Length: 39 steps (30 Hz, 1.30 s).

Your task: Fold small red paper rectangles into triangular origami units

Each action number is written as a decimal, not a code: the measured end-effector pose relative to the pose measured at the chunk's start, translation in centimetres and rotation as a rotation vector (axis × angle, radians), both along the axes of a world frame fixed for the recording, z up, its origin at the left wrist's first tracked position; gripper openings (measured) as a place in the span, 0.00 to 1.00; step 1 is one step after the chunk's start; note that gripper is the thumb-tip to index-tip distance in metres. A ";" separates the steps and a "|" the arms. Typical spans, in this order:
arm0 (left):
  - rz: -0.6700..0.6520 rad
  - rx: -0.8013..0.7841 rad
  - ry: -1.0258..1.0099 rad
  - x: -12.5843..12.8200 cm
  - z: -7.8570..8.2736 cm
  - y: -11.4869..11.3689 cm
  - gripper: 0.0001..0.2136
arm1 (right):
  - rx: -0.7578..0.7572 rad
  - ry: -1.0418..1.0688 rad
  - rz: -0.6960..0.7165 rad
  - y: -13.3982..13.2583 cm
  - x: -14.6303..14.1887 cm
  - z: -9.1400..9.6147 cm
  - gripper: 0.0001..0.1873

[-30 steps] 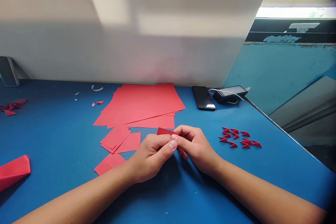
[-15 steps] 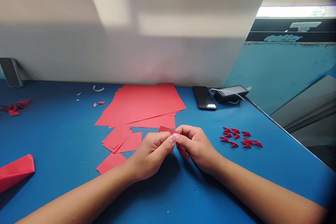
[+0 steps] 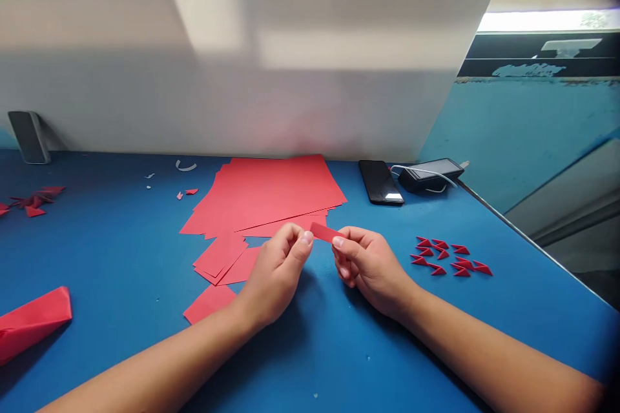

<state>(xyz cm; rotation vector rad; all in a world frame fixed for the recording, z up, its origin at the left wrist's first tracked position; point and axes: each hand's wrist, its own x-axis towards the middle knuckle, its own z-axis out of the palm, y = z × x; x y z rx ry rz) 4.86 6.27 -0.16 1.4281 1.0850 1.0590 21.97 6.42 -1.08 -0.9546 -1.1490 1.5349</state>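
Note:
My left hand and my right hand pinch the two ends of a small folded red paper strip, held just above the blue table. Both hands are closed on it with thumb and fingers. Behind them lies a stack of red paper sheets. Smaller cut red rectangles lie left of my left hand. A group of several small folded red triangles lies to the right of my right hand.
A white board stands along the table's back. A black phone and a dark device with a white cable lie at the back right. Red scraps and a folded red sheet lie at the left.
The hands have lifted slightly and moved apart. The red piece, earlier bunched between them, now shows as a flat narrow strip stretched between the fingertips.

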 end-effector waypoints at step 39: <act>-0.235 -0.118 -0.131 0.2 0.7 -0.3 0.15 | 0.541 -0.417 0.068 -2.3 -0.8 1.3 0.20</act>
